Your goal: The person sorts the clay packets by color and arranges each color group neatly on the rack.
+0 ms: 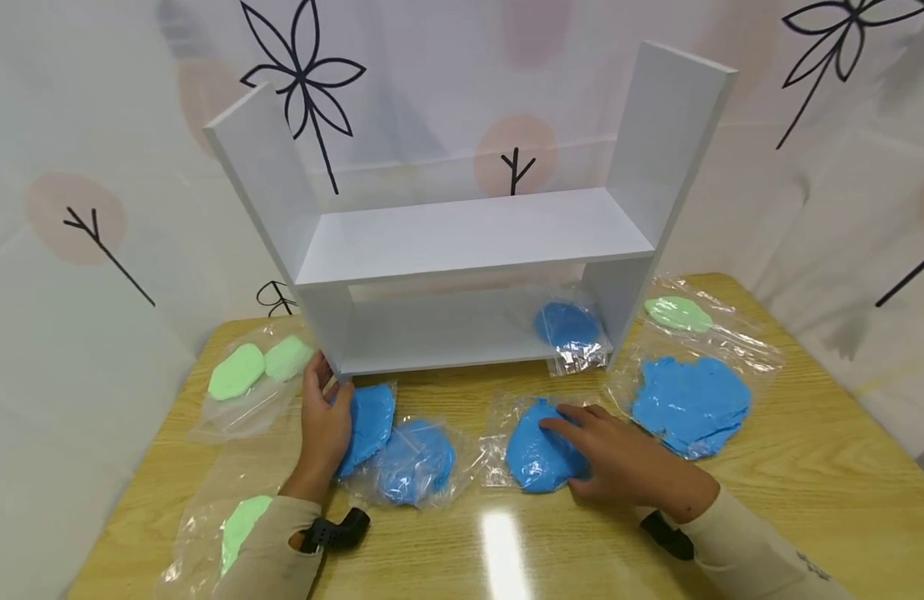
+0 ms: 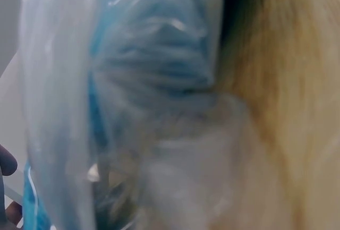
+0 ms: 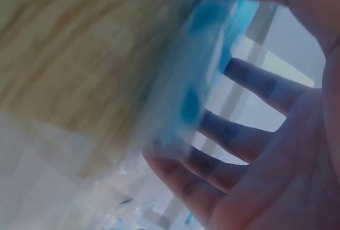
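The left hand [image 1: 325, 433] lies flat with its fingers fairly straight against the left edge of a blue bagged slab [image 1: 367, 425], which sits on the wooden table [image 1: 769, 500] just in front of the white shelf unit [image 1: 469, 250], near the unit's left foot; the fingers press or steady it rather than curl round it. The right hand [image 1: 619, 458] rests palm down on a second blue bagged slab [image 1: 540, 454] nearer the middle of the table; the head view shows its fingers spread and reaching leftward over the bag, and the right wrist view shows the fingers [image 3: 249, 139] extended against clear plastic with blue behind it. Whether the thumb has got under the edge I cannot tell. By my reading, both hands are settling onto blue bags before a lift, and the next move calls for fingers to slide beneath the thin, floppy plastic and raise each slab without letting it fold or slip. The left slab runs with its long axis from near-left to far-right, its far end pointing at the shelf's lower board; the right slab is rounder, with its axis roughly fore and aft. A third blue bag [image 1: 417, 462] lies between them, touching the left one. One blue bag [image 1: 568, 327] already lies on the lower shelf at the right, a wide blue sheet [image 1: 690, 404] lies right of the hand, and green bags [image 1: 259, 371] lie at the left edge.
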`<move>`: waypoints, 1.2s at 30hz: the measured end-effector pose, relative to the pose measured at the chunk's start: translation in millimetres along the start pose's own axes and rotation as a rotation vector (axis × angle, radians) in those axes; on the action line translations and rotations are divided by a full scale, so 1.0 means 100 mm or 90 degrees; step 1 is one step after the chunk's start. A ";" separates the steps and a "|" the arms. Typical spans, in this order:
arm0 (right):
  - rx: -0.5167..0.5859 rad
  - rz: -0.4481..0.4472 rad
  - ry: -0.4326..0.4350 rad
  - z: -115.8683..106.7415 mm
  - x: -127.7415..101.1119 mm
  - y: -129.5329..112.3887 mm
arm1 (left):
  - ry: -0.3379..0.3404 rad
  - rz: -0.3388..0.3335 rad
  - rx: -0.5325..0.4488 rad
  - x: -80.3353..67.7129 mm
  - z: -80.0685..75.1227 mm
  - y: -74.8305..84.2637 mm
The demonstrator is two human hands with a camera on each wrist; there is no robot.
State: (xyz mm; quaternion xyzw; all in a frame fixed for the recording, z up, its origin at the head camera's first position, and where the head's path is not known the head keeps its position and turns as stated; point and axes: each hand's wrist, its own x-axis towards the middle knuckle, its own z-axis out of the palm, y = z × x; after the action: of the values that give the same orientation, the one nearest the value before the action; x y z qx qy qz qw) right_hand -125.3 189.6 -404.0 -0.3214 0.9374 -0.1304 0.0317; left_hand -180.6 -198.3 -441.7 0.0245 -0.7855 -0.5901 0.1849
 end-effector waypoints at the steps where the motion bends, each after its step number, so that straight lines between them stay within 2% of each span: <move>1: 0.006 0.003 -0.004 -0.02 0.00 0.01 | -0.001 0.001 0.000 0.01 0.00 0.01; 7: 0.035 0.025 -0.033 -0.12 -0.01 0.02 | -0.003 -0.013 0.006 0.04 0.01 0.02; 14: 0.026 0.039 -0.037 -0.06 0.03 -0.01 | -0.002 -0.007 0.005 0.03 -0.02 0.00; 21: -0.002 -0.001 -0.018 0.04 0.01 -0.08 | -0.006 -0.022 0.008 -0.01 -0.05 0.00; 27: -0.008 -0.049 0.012 0.07 -0.04 -0.11 | -0.015 -0.011 -0.010 -0.01 -0.05 0.00; 31: -0.015 -0.043 0.011 0.06 -0.03 -0.11 | -0.013 -0.007 -0.009 -0.01 -0.04 0.00; 36: 0.013 -0.024 0.009 0.00 -0.02 -0.10 | -0.013 0.006 -0.016 -0.02 -0.03 -0.02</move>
State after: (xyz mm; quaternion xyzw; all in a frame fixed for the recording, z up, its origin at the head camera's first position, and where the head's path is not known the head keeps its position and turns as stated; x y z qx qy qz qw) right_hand -117.5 183.2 -401.2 -0.3376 0.9301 -0.1424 0.0260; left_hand -178.7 -200.8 -443.2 0.0126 -0.7801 -0.5991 0.1799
